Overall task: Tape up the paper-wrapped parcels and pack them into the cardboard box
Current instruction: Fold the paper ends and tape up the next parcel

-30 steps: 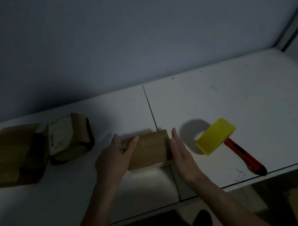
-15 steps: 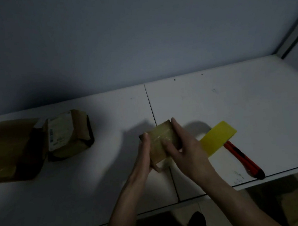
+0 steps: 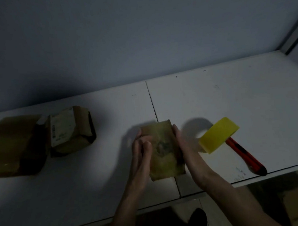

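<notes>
I hold a brown paper-wrapped parcel (image 3: 163,152) between both hands near the table's front edge, its long side pointing away from me. My left hand (image 3: 140,154) grips its left edge with curled fingers. My right hand (image 3: 183,144) lies along its right side with straight fingers. A second wrapped parcel (image 3: 70,130) with a white label sits at the left. Beside it, at the far left, the open cardboard box (image 3: 13,145) lies on the table.
A yellow tape roll (image 3: 218,134) stands just right of my right hand. It leans over a red utility knife (image 3: 245,156) that reaches the white table's (image 3: 214,97) front edge. A grey wall rises behind.
The parcel lay flat and crosswise between my hands. I lifted and turned it, and it now points lengthwise away from me, with my hands on its two long sides.
</notes>
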